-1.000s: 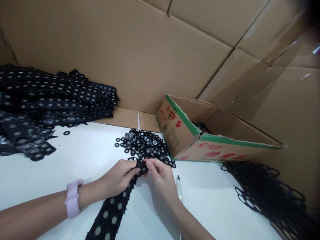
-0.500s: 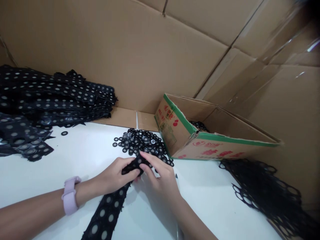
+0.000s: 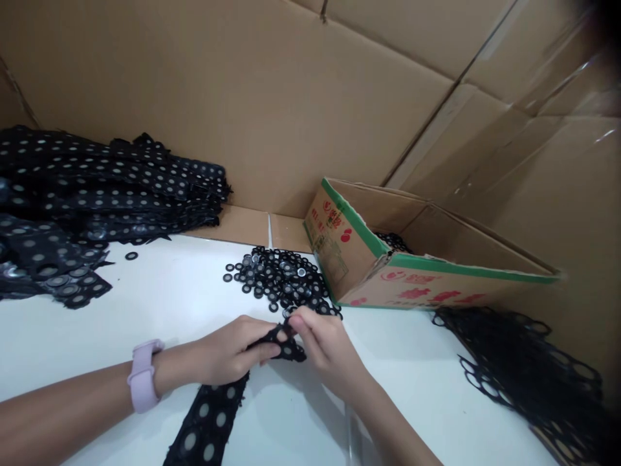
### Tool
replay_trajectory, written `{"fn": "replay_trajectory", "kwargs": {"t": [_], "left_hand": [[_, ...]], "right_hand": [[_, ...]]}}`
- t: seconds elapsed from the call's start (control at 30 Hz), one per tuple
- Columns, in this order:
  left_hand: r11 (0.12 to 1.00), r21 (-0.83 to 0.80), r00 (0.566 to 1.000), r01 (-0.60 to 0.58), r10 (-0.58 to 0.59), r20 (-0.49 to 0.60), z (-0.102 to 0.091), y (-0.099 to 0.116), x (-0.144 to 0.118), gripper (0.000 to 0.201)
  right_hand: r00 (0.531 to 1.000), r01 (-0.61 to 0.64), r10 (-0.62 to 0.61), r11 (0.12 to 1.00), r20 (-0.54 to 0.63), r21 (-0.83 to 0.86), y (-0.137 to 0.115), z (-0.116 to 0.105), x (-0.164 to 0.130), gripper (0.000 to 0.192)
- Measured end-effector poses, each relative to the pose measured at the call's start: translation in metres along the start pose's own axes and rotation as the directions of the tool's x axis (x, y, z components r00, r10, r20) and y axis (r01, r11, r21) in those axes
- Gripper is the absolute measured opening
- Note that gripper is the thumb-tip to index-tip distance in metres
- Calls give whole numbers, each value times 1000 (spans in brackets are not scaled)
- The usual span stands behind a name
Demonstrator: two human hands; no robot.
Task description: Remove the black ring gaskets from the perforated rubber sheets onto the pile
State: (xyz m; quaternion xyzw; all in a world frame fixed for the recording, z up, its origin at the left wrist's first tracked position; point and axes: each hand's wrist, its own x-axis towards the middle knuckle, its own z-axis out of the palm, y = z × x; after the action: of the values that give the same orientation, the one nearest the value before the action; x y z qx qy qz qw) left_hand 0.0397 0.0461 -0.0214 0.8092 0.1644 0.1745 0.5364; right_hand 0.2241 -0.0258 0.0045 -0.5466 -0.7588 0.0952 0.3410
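Right hand: beside me, the right hand (image 3: 330, 349), spread over the strip's end half a second ago, now pinches its upper edge, thumb against fingers.
Dotted strip: the black, ragged-edged, flexible strip with rows of pale grey dots (image 3: 213, 421) runs up under the left hand (image 3: 228, 349); its end now pokes out rightward, below the pinch.
Left hand: grips the strip between thumb and fingers, near that end.
Ring pile: small black flat rings (image 3: 276, 278) lie just beyond both hands.
Hidden: the right fingertips' contact; the strip's near end, cut off.

Left hand (image 3: 228, 353) and right hand (image 3: 326, 343) both pinch, near each other.
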Motion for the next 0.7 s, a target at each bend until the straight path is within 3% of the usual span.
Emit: {"fn": "replay_trajectory", "kwargs": {"t": [0.13, 0.23, 0.4, 0.47, 0.57, 0.63, 0.7], "left_hand": [[989, -108, 993, 99, -106, -59, -1, -3, 3, 20], [977, -174, 984, 125, -144, -104, -4, -6, 7, 26], [961, -231, 969, 148, -188, -160, -9, -7, 12, 26], [951, -252, 958, 178, -225, -175, -9, -7, 12, 27], [941, -262, 945, 216, -269, -187, -8, -6, 12, 24], [940, -255, 942, 225, -277, -190, -7, -6, 12, 21], [945, -236, 942, 225, -273, -195, -5, -6, 12, 17]], "right_hand": [[958, -162, 158, 987, -241, 2, 17, 2, 1, 40], [916, -207, 180, 978, -358, -38, 33, 6, 3, 35], [939, -108, 51, 983, -341, -151, 36, 14, 3, 35], [930, 33, -112, 974, -350, -224, 28, 12, 1, 39], [900, 322, -382, 907, -211, -271, 20, 8, -1, 44], [904, 373, -407, 900, -132, -223, 19, 9, -1, 37], [924, 330, -358, 924, -134, -193, 21, 11, -1, 27]]}}
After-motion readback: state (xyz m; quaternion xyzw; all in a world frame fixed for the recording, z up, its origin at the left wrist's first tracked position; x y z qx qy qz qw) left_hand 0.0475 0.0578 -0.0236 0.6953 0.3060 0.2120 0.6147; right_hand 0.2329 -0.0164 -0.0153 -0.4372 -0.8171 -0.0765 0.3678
